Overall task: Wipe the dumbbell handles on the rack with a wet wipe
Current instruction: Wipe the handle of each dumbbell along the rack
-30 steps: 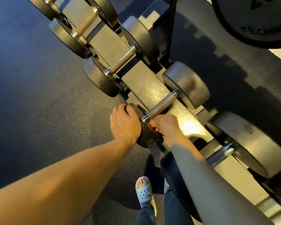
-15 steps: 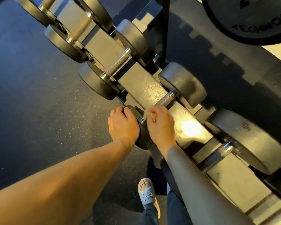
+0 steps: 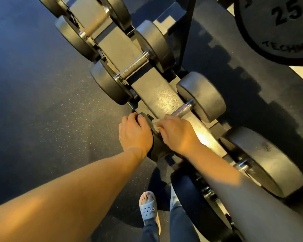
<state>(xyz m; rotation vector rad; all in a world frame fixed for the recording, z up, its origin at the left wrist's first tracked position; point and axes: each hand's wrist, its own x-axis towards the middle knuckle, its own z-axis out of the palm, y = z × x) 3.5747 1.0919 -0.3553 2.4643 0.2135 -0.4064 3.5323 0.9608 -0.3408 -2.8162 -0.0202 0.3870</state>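
Note:
A row of grey dumbbells lies across the sloped rack (image 3: 164, 95). My left hand (image 3: 134, 132) grips the near head (image 3: 158, 145) of the middle dumbbell, fingers curled over its rim. My right hand (image 3: 177, 132) wraps the white wet wipe (image 3: 155, 124) round the near end of that dumbbell's knurled steel handle (image 3: 182, 109); only a corner of the wipe shows. The far part of the handle and the far head (image 3: 202, 96) are uncovered. The neighbouring dumbbell's handle (image 3: 134, 67) lies bare further up the rack.
A larger dumbbell (image 3: 264, 161) sits to the right, partly behind my right forearm. A black 25 weight plate (image 3: 278, 28) stands at top right. Dark speckled rubber floor (image 3: 42, 102) spreads to the left. My foot in a grey sandal (image 3: 148, 206) stands below the rack.
My right hand has come up from beside the dumbbell head onto the handle's near end with the wipe. My left hand has stayed on the head; the view has shifted slightly.

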